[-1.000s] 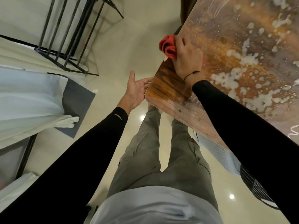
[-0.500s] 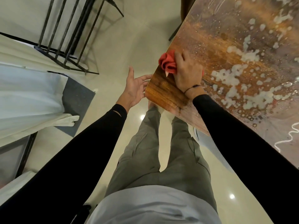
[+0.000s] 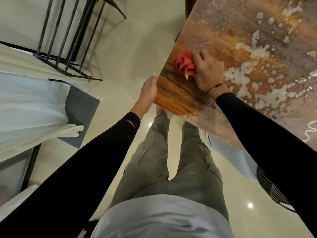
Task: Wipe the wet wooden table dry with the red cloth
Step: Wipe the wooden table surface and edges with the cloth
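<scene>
— Head view: where does the wipe stand?

— Right hand (image 3: 208, 71) lies on the red cloth (image 3: 185, 65) near the table's (image 3: 180, 93) corner, fingers curled over the bunched cloth and bearing down on it. The cloth sits on the wood at about 9 o'clock from the hand, close to the table's left edge. The corner patch toward 7 o'clock shows clean grain and looks dry.

— And the wet part?

— Water (image 3: 253, 52) lies in pale puddles and beads from 1 to 4 o'clock of the hand, most of the top by my guess. So the job looks early.

— Left hand?

— Left hand (image 3: 150, 91) rests against the table's edge near the corner, at 8 o'clock from the cloth. Its fingers are out of sight under the rim (I cannot tell whether they are spread or curled).

— Advice?

— Flatten the cloth so more of it meets the wood, press evenly, and work in overlapping strokes from the dry corner out toward 2 o'clock. Turn to a dry face once it soaks, lest it only smear.
</scene>
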Available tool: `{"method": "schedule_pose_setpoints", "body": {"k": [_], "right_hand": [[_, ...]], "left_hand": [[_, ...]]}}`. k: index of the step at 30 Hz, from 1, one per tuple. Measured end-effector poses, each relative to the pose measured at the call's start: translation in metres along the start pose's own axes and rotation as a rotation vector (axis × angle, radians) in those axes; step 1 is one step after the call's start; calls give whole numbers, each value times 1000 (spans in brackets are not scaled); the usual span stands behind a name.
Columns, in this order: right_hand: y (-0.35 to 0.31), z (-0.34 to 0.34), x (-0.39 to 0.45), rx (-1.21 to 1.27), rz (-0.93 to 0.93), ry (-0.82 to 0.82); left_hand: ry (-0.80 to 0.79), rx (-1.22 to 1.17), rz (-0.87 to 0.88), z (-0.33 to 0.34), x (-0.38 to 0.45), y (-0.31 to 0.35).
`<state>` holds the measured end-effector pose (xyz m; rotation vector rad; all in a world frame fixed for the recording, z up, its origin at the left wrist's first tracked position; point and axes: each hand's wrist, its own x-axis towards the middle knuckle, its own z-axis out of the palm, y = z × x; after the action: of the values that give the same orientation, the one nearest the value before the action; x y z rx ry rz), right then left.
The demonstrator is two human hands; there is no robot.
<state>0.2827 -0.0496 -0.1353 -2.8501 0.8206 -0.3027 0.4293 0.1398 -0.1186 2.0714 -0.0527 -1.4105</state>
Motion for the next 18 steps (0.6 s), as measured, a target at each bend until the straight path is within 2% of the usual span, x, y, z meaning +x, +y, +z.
{"method": "schedule_pose_setpoints", "body": {"k": [2, 4, 5, 6, 8, 10, 12, 13, 15, 18], "right_hand": [[-6, 3, 13, 9, 297, 42], [-32, 3, 1, 82, 399, 34], [-47, 0, -14, 130, 330, 4], [-59, -4, -34, 172, 183, -54], [-65, -14, -75, 221, -194, -214], [-47, -21, -94, 216, -490, -316], [-18, -23, -87, 180, -628, -329], [-1, -21, -76, 157, -610, -290], [33, -19, -49, 62, -394, -148], [47, -15, -18, 20, 258, -33]], "left_hand": [[88, 153, 73, 9, 1, -2], [148, 176, 118, 13, 3, -3], [175, 166, 134, 14, 5, -3], [195, 161, 143, 14, 6, -2], [204, 158, 152, 12, 8, 1], [180, 166, 159, 11, 10, 3], [155, 191, 161, 11, 9, 4], [149, 208, 163, 11, 9, 4], [147, 245, 170, 13, 9, 4], [179, 269, 181, 18, 8, 3]]}}
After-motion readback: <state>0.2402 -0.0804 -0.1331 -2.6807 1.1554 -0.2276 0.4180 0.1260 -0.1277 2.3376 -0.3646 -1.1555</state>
